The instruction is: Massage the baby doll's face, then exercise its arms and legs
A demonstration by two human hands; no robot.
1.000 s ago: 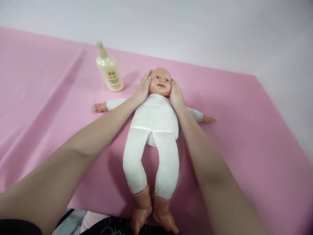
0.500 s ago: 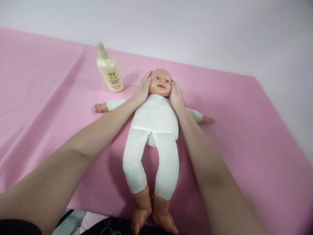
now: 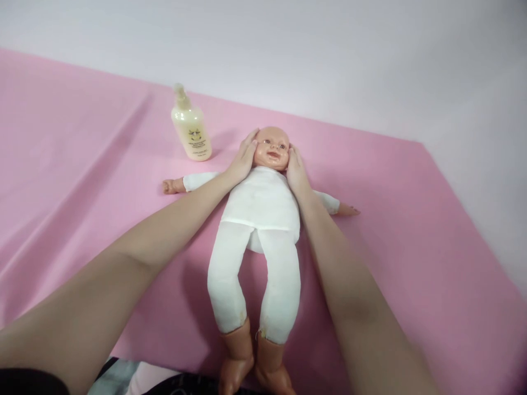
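A baby doll (image 3: 263, 197) lies on its back on a pink-covered table, with a cloth body and hard plastic head, hands and feet. Its head lies between my two hands. My left hand (image 3: 244, 158) rests along the head's left side in view, fingers stretched out and lying against it. Against the opposite side lies my right hand (image 3: 297, 167), its fingers also extended and pointing up past the cheek. Both palms are mostly hidden. The doll's arms spread out to either side, passing under my forearms, and its feet point toward me.
A pale yellow pump bottle (image 3: 192, 131) stands upright left of the doll's head. The pink cover (image 3: 411, 247) has folds on the left, and the table's far edge runs along a white wall (image 3: 329, 55). Dark clothing shows at the bottom.
The whole scene sits slightly lower in view, as the camera has shifted. Both hands stay on the sides of the doll's head, with little visible movement against it.
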